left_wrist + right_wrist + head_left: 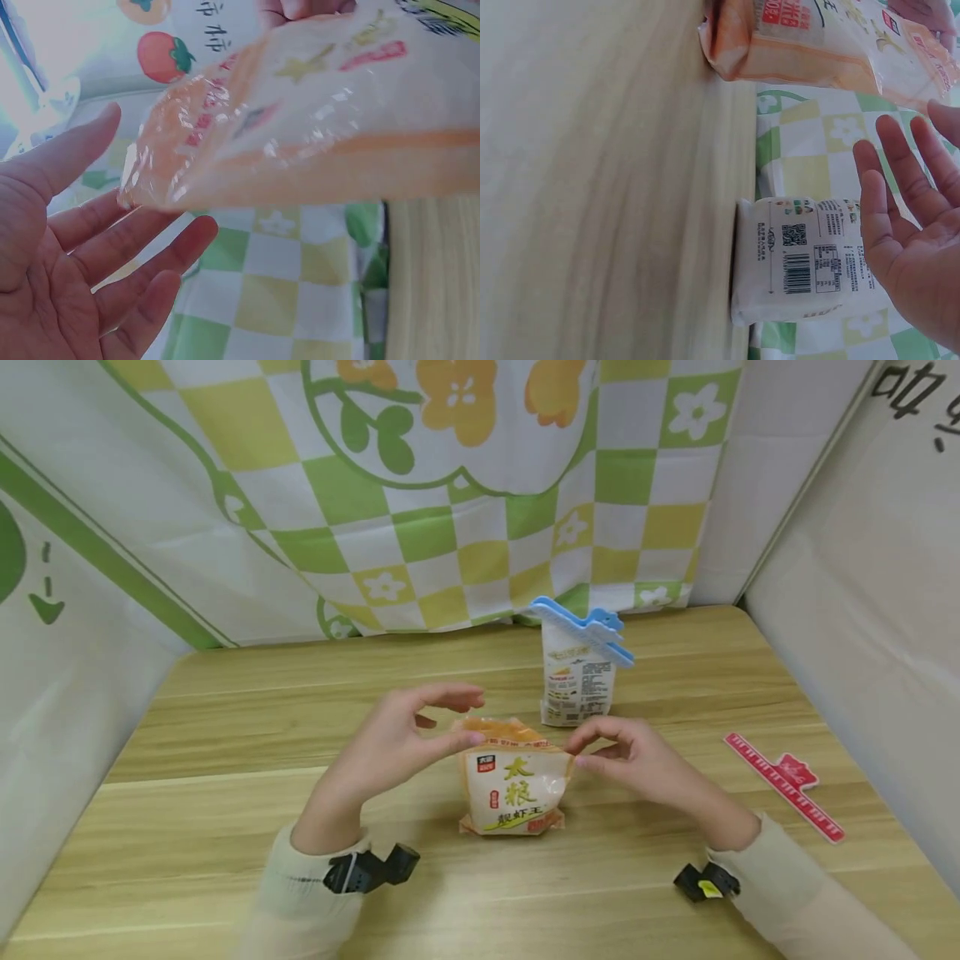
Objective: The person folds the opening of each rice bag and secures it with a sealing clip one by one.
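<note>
A white and orange food bag [515,793], printed with large gold characters, stands upright on the table with its top folded or loose. At its upper left is my left hand [393,739], thumb and fingers spread apart; the left wrist view shows the fingers [142,247] close by the bag's top corner, not wrapped round it. My right hand [637,760] is at the bag's upper right corner, thumb and index fingertips against or very near it. Its other fingers are extended in the right wrist view; whether the fingertips touch is hard to tell.
Behind the bag a second white bag [573,685] stands with a blue clip [585,628] across its top. A red clip [787,785] lies on the table to the right. A checkered cloth [465,535] hangs along the table's back edge.
</note>
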`<state>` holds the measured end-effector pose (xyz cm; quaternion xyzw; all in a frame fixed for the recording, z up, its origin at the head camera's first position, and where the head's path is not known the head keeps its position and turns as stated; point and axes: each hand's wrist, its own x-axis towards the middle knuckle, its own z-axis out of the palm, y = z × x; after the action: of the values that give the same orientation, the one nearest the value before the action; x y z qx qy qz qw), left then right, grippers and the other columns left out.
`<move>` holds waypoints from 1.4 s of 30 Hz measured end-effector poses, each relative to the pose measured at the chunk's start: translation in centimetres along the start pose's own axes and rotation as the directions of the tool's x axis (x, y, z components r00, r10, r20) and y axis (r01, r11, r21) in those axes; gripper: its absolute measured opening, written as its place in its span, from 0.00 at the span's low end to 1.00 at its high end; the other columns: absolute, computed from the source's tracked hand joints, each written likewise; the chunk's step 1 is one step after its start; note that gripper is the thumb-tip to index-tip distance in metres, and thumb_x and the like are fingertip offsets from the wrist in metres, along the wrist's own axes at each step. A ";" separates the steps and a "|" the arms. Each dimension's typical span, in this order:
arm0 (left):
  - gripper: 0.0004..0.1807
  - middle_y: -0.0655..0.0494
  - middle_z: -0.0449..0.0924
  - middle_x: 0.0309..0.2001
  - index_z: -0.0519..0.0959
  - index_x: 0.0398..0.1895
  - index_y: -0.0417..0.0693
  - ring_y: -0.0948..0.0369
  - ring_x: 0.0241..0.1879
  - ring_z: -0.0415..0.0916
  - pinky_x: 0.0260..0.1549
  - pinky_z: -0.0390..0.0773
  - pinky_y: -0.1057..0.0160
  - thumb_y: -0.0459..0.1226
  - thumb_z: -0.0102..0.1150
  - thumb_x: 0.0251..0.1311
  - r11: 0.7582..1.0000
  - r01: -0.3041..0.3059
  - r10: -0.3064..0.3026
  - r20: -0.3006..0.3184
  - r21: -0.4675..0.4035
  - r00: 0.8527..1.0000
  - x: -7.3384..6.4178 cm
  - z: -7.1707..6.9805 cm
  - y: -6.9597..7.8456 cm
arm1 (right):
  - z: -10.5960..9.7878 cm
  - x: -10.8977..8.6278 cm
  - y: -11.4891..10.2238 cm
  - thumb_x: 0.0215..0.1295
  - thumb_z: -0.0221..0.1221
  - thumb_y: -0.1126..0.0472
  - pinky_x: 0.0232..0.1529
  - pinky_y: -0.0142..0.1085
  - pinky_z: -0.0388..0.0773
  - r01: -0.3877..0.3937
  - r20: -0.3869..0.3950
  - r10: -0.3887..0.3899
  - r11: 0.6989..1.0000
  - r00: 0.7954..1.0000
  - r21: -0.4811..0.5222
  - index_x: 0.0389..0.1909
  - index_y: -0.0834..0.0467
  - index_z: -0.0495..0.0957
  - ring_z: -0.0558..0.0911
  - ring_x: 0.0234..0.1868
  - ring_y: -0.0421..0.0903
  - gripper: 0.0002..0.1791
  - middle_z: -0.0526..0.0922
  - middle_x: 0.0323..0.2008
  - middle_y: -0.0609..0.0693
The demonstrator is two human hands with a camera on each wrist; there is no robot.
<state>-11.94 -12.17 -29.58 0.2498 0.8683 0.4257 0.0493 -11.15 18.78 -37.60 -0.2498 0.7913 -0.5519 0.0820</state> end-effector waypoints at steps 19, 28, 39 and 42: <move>0.06 0.60 0.87 0.38 0.87 0.38 0.51 0.63 0.40 0.82 0.42 0.81 0.63 0.39 0.70 0.59 0.981 -0.077 0.064 0.083 0.176 0.995 2.9 2.3 3.3 | 0.8 0.8 -0.3 0.64 0.63 0.69 0.43 0.35 0.83 0.022 -0.026 -0.022 1.000 0.999 -0.014 0.33 0.60 0.78 0.80 0.39 0.37 0.03 0.81 0.35 0.53; 0.03 0.61 0.87 0.35 0.87 0.34 0.51 0.65 0.36 0.82 0.38 0.80 0.64 0.38 0.70 0.58 0.971 -0.066 0.050 0.073 0.230 0.996 3.3 2.9 3.1 | 1.3 1.0 -0.4 0.66 0.61 0.69 0.43 0.34 0.82 0.012 -0.048 -0.017 0.995 0.999 -0.100 0.34 0.59 0.76 0.83 0.39 0.40 0.04 0.83 0.34 0.51; 0.01 0.60 0.87 0.34 0.87 0.34 0.51 0.65 0.33 0.80 0.35 0.78 0.65 0.36 0.68 0.59 0.967 -0.081 0.072 0.048 0.240 0.996 3.9 2.9 2.9 | 1.4 1.3 -0.2 0.65 0.61 0.72 0.39 0.34 0.84 0.035 -0.089 -0.045 0.994 0.995 -0.108 0.35 0.64 0.75 0.89 0.39 0.48 0.04 0.88 0.33 0.53; 0.01 0.61 0.87 0.34 0.87 0.33 0.51 0.66 0.33 0.81 0.34 0.78 0.66 0.36 0.68 0.59 0.968 -0.095 0.089 0.035 0.231 0.995 4.0 2.9 2.6 | 1.6 1.3 -0.1 0.63 0.61 0.73 0.38 0.34 0.84 0.054 -0.109 -0.068 0.991 0.992 -0.120 0.34 0.63 0.74 0.88 0.38 0.49 0.05 0.87 0.33 0.53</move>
<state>-13.51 -6.85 -28.89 0.2991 0.8990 0.3197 0.0106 -11.58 16.82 -37.96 -0.2466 0.8175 -0.5204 0.0054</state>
